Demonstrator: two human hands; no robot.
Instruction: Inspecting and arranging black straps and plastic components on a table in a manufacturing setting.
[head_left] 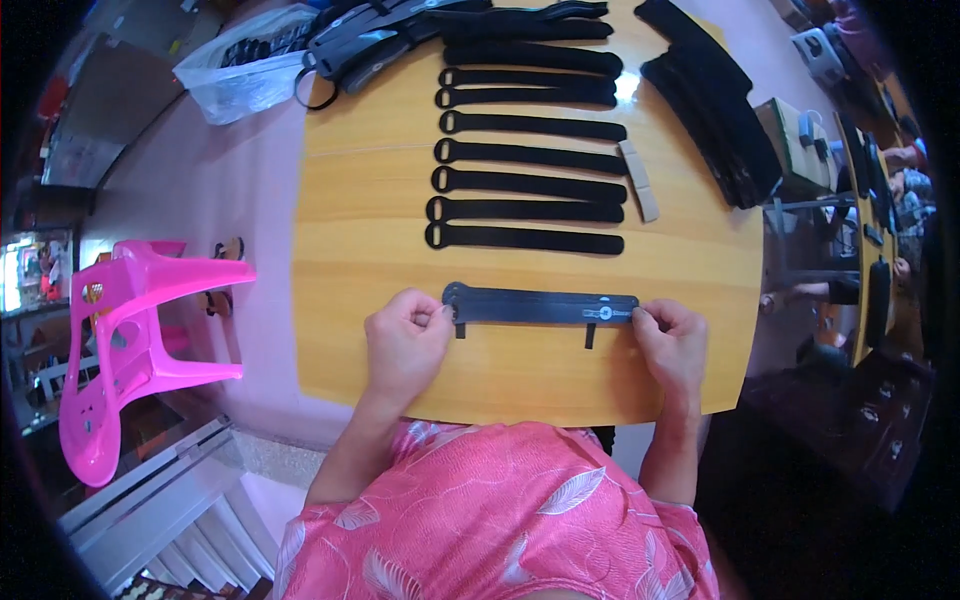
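Note:
Near the table's front edge, a flat dark strap (535, 305) with a pale printed mark lies stretched sideways between my hands. My left hand (408, 340) pinches its left end, where there is a rounded loop. Its right end is pinched by my right hand (672, 340). Two short black tabs (590, 336) stick out below the strap. Beyond it, several black straps (530, 239) with slotted round ends are laid in a column of rows. A small beige strip (640, 180) touches the right ends of some of them.
A stack of black straps (715, 120) lies at the far right of the wooden table (350, 250). Packaged dark straps (380, 45) and a clear plastic bag (240, 85) are at the far left. A pink plastic stool (130, 340) stands left of the table. Other people work at the right.

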